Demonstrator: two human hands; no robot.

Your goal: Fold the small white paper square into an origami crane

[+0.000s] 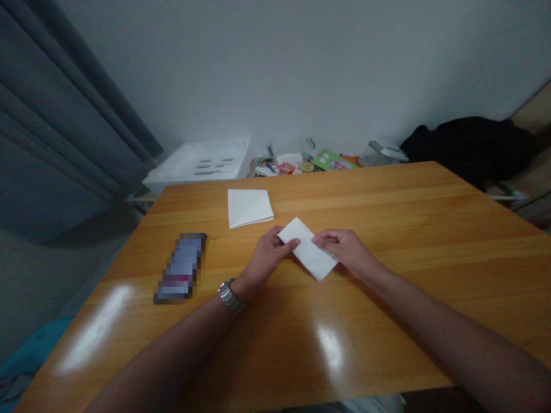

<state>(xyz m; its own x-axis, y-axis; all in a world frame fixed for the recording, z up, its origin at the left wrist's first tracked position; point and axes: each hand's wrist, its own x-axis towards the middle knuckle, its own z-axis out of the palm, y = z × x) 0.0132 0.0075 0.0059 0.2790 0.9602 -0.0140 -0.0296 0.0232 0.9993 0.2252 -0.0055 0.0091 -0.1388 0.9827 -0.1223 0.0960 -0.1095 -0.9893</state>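
Note:
A folded white sheet of paper is held between my two hands, tilted above the wooden table. My left hand pinches its left edge, thumb on top and fingers underneath. On the other side, my right hand grips the right edge with thumb and forefinger. Small marks or holes run along the paper's upper right edge. Farther back lies a stack of lined white paper, apart from both hands. The undersides of the held paper and most fingertips are hidden.
To the left lies a phone, its screen blurred out. Behind the table stand a white plastic tray, a green booklet among small clutter, and a clear container. Dark cloth is heaped at the back right.

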